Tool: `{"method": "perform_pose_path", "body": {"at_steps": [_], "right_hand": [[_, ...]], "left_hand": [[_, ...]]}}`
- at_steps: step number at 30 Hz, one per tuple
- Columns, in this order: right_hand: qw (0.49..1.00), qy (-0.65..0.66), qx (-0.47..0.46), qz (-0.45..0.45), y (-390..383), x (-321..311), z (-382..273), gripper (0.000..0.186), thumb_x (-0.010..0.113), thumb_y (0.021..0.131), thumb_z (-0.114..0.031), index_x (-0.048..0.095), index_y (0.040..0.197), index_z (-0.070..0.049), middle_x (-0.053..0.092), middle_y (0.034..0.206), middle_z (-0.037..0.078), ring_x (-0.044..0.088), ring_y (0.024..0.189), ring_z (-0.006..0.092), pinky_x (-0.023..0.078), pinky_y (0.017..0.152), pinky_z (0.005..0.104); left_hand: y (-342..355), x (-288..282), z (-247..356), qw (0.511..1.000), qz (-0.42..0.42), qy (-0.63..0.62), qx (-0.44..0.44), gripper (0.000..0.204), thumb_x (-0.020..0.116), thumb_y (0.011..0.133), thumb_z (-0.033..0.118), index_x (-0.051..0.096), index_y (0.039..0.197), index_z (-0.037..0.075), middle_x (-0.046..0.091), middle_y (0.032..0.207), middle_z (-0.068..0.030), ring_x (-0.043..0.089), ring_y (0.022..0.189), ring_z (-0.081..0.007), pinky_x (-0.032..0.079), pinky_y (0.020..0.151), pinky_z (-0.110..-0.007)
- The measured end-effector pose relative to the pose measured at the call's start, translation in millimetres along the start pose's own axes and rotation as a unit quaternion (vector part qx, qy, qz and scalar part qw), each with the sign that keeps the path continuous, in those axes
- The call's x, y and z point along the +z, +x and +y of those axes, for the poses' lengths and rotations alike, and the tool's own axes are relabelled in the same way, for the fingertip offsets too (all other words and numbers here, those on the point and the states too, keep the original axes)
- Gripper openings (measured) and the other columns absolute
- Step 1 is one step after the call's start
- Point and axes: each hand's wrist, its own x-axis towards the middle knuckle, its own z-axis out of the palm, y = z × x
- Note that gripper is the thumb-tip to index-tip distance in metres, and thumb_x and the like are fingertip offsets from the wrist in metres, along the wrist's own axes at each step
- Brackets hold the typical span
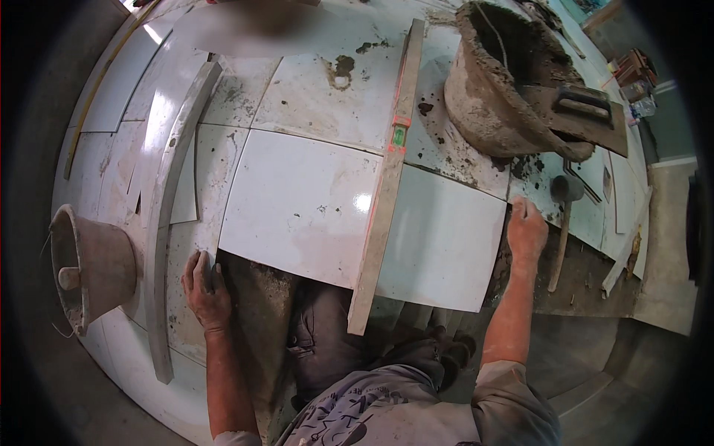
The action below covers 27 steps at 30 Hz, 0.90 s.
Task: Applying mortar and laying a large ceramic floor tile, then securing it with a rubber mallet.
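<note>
My left hand (206,297) rests by the near left corner of a white floor tile (297,201), its fingers stretched forward and slightly apart. At the far right corner of a second white tile (446,238), my right hand (526,230) is closed, knuckles up. Whatever its fingers pinch, if anything, is hidden. A long spirit level (381,204) with a green vial lies across both tiles, its near end jutting past their front edge. Beyond my right hand lies a mallet (567,189) with a dark head and wooden handle.
A mortar-caked tub (476,104) stands at the far right, a flat trowel (613,126) across its rim. A smaller bucket (111,267) is at the left, beside a long straight bar (167,186). Bare rough ground (256,297) shows before the tiles. Mortar crumbs dot the floor.
</note>
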Motion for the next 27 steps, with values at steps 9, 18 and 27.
{"method": "perform_pose_path", "body": {"at_steps": [9,18,27], "right_hand": [[0.999,0.022,0.022,-0.040,6,-9,-11,0.037,0.050,0.094,-0.035,0.066,0.102,-0.003,0.064,0.092,0.023,0.062,0.086,0.0405,0.047,0.074,0.0442],[0.998,0.036,0.044,-0.026,15,-4,-8,0.046,0.048,0.094,-0.038,0.059,0.117,0.001,0.064,0.105,0.024,0.061,0.099,0.0398,0.047,0.085,0.0431],[0.998,-0.004,0.051,-0.027,23,-2,-8,0.050,0.046,0.095,-0.039,0.056,0.120,0.003,0.063,0.104,0.026,0.061,0.100,0.0413,0.046,0.087,0.0451]], "left_hand": [[4,5,2,0.998,-0.017,0.051,0.013,0.033,0.065,0.081,0.006,0.062,0.114,0.003,0.059,0.118,-0.0151,0.054,0.112,-0.0300,0.039,0.096,-0.040],[4,6,4,0.997,-0.020,0.078,0.022,0.030,0.064,0.083,0.007,0.062,0.112,0.001,0.059,0.117,-0.0157,0.054,0.111,-0.0303,0.038,0.097,-0.040],[6,7,4,0.997,-0.018,0.065,0.036,0.029,0.062,0.083,0.006,0.062,0.112,0.000,0.059,0.117,-0.0162,0.054,0.111,-0.0313,0.038,0.096,-0.041]]}}
